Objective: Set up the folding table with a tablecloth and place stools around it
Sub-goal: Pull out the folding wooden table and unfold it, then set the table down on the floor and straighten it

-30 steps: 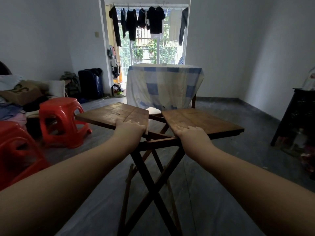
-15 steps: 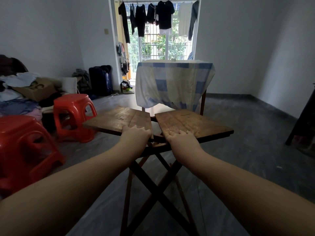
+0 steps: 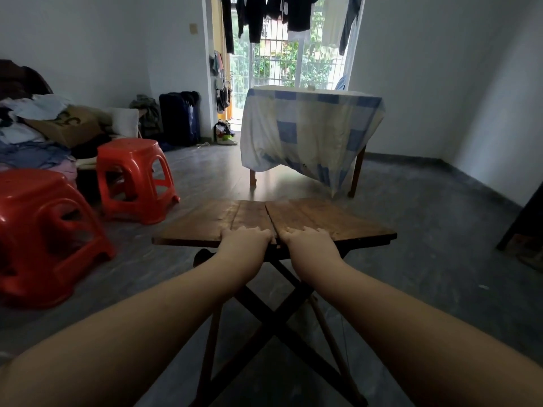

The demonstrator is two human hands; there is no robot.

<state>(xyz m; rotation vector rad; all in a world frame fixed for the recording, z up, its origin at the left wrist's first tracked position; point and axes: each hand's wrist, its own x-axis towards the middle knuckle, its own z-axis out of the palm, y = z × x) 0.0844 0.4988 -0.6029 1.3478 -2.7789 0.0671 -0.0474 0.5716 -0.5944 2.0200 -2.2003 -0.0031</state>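
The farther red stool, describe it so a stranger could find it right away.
Look left of the folding table, toward the heap of clothes. Two red stools stand there; this red stool is the one deeper in the room, beside the heap and smaller in view than the near stool.

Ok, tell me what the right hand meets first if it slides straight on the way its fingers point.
The right hand points across the folding table. Only bare tabletop lies ahead up to the far edge; beyond that, probably the cloth-draped table, though depth is unclear.

The near red stool [image 3: 44, 233] is cut off at the left edge.
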